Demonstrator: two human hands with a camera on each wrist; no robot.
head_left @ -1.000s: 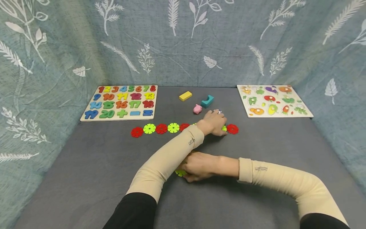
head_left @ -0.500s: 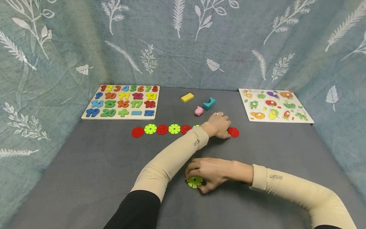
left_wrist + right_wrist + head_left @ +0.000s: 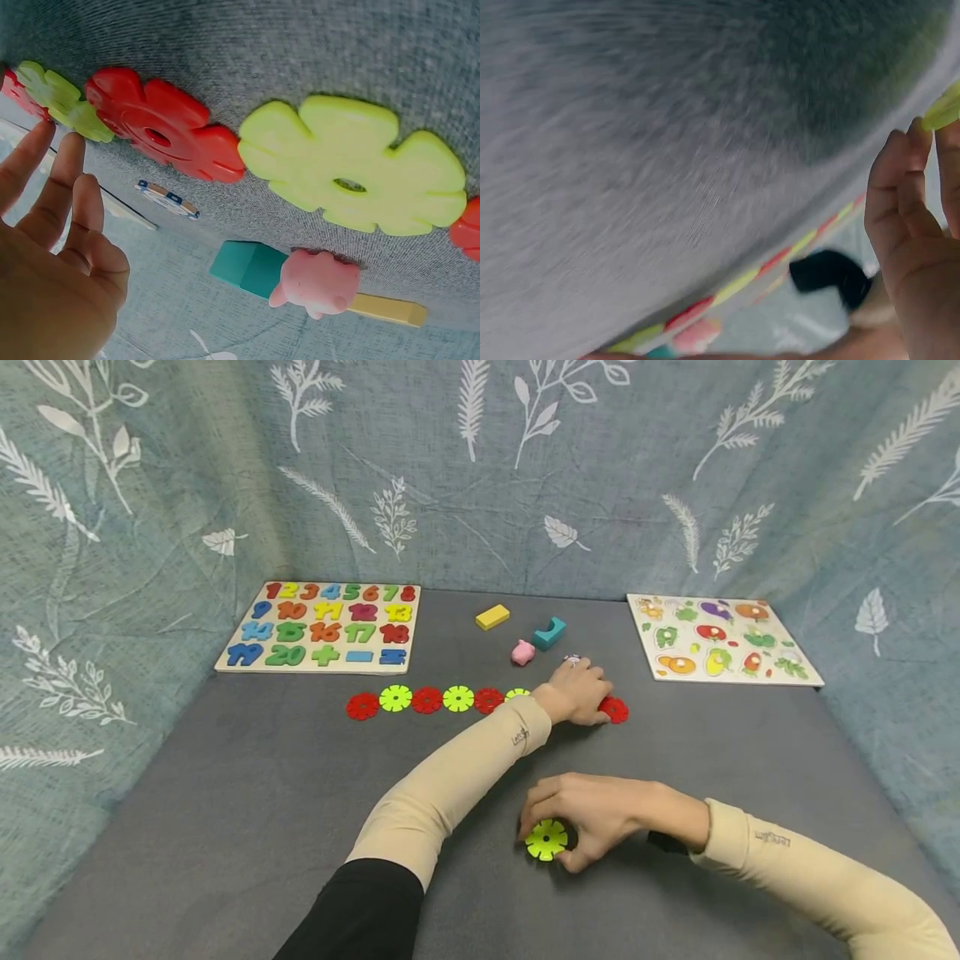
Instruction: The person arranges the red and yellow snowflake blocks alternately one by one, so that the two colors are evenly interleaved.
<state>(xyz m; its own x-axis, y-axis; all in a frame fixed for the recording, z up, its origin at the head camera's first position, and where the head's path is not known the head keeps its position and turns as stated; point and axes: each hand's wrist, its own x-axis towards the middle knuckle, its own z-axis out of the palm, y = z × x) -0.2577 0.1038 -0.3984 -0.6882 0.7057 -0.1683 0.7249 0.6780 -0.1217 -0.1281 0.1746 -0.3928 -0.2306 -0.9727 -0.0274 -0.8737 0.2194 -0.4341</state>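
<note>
My right hand (image 3: 600, 810) pinches a yellow-green snowflake disc (image 3: 546, 841) by its edges, low over the near middle of the table. That disc (image 3: 943, 111) shows only partly in the right wrist view. Farther back, my left hand (image 3: 576, 692) rests at the right part of a row of alternating red and yellow-green snowflake discs. Its fingertips touch or nearly touch a yellow-green disc (image 3: 64, 101) beside the red end disc (image 3: 614, 710). A red disc (image 3: 161, 124) and another yellow-green disc (image 3: 352, 165) lie beside it. The left hand covers part of the row in the head view.
Behind the row lie a pink pig figure (image 3: 522, 652), a teal arch block (image 3: 550, 633), a yellow block (image 3: 492, 617) and a small white-and-blue round piece (image 3: 167, 199). A number puzzle board (image 3: 318, 628) stands back left, a vegetable puzzle board (image 3: 723, 639) back right.
My right hand has moved right and nearer to me with the yellow-green snowflake disc, coming out from beside the left forearm. My left hand has shifted slightly right along the row.
</note>
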